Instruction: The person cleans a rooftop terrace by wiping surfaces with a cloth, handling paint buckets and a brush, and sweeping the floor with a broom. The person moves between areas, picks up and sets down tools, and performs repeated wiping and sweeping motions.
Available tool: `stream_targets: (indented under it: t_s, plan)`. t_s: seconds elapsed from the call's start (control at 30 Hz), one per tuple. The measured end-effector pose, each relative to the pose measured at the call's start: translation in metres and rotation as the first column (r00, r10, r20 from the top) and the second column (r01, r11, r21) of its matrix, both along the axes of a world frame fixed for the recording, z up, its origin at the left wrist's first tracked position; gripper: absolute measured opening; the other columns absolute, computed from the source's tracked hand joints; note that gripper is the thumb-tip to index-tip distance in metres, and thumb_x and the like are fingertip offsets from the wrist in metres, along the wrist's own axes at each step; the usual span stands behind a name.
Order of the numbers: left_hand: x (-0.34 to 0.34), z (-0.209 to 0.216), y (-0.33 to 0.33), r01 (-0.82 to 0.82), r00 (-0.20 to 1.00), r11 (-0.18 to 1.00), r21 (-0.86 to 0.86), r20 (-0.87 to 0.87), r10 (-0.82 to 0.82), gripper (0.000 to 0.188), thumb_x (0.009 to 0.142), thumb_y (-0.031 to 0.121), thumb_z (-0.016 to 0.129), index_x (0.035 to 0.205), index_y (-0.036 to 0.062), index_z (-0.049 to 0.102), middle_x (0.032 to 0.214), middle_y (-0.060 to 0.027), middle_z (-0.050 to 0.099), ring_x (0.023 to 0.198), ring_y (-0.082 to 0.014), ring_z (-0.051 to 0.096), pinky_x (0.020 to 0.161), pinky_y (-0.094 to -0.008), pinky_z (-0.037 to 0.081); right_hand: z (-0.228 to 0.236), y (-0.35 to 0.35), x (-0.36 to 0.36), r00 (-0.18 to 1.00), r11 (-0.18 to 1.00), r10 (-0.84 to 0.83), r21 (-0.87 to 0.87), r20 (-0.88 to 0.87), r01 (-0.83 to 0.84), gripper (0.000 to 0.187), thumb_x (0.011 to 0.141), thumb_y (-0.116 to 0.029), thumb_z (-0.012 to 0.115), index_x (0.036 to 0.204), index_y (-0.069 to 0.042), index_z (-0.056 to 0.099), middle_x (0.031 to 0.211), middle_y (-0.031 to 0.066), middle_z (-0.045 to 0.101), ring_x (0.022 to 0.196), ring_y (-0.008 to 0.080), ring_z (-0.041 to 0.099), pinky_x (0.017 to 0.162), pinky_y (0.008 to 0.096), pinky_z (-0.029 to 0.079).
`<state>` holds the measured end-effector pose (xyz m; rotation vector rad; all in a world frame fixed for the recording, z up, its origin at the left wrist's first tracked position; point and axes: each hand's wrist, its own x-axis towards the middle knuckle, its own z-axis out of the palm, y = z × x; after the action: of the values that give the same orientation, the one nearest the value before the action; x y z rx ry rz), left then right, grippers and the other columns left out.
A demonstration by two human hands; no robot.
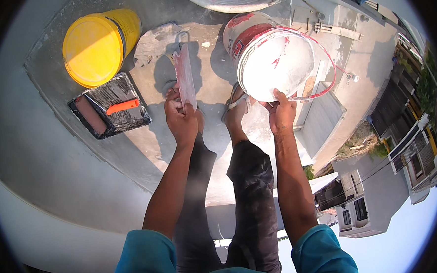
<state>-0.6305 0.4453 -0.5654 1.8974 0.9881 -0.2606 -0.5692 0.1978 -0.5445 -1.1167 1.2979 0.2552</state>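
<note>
My left hand (182,119) is closed on a plastering trowel (186,78), whose flat blade is smeared pinkish white and points away from me. Its handle is mostly hidden by my fingers. On the right, a white and red bucket (239,32) leans toward me, showing a round whitish face with red smudges. I cannot tell whether that face is a lid or the coated inside. The bucket's red wire handle (334,67) hangs down round its right side. My right hand (281,112) grips the bucket at its near rim, thumb on top.
A yellow bucket (93,50) stands at the far left. Beside it a black paint tray (129,124) holds a roller (123,107) with an orange handle. At the top is a large pale basin (236,6). Ledges and a drop toward houses (356,213) lie to the right.
</note>
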Motion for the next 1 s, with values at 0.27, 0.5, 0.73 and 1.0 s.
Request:
stream_targets:
  t_s: [0.27, 0.5, 0.73, 1.0]
  plan:
    - [0.073, 0.125, 0.033, -0.282, 0.889, 0.862, -0.422, 0.221, 0.4, 0.031, 0.096, 0.01, 0.064, 0.118, 0.0008, 0.043, 0.109, -0.0146, 0.061, 0.083, -0.0197, 0.066, 0.066, -0.034, 0.059, -0.028, 0.042, -0.001, 0.994, 0.985, -0.101, 0.136, -0.036, 0.105, 0.069, 0.096, -0.002, 0.054, 0.156, -0.017, 0.023, 0.141, 0.0179, 0.047, 0.119, 0.031, 0.059, 0.073, 0.0395, 0.062]
    - [0.232, 0.09, 0.031, 0.05, 0.869, 0.925, -0.377, 0.473, 0.146, 0.034, 0.094, 0.007, 0.068, 0.124, -0.0003, 0.054, 0.108, -0.0097, 0.068, 0.086, -0.0102, 0.064, 0.07, -0.0255, 0.053, -0.036, 0.034, -0.005, 0.992, 0.995, 0.087, 0.045, -0.088, -0.083, 0.068, 0.097, -0.024, 0.069, 0.149, -0.013, 0.028, 0.126, 0.0166, 0.06, 0.095, 0.0262, 0.07, 0.064, 0.0346, 0.062]
    - [0.375, 0.028, 0.029, 0.435, 0.865, 0.892, 0.122, 0.22, -0.452, 0.046, 0.087, 0.015, 0.073, 0.129, 0.002, 0.061, 0.107, -0.0096, 0.071, 0.091, -0.0175, 0.066, 0.084, -0.0298, 0.052, -0.037, 0.031, -0.001, 0.981, 0.984, 0.176, -0.008, -0.078, -0.177, 0.079, 0.093, -0.033, 0.074, 0.151, -0.013, 0.024, 0.127, 0.0164, 0.059, 0.095, 0.0235, 0.068, 0.064, 0.0338, 0.061]
    - [0.343, 0.021, 0.046, 0.159, 0.878, 0.921, 0.354, 0.375, -0.296, 0.056, 0.087, 0.024, 0.075, 0.135, 0.0022, 0.057, 0.12, -0.015, 0.069, 0.105, -0.0206, 0.065, 0.091, -0.0332, 0.051, -0.023, 0.023, -0.003, 0.961, 0.966, 0.254, -0.024, -0.106, -0.258, 0.086, 0.094, -0.045, 0.071, 0.154, -0.013, 0.018, 0.133, 0.0196, 0.053, 0.098, 0.0269, 0.066, 0.073, 0.0379, 0.06]
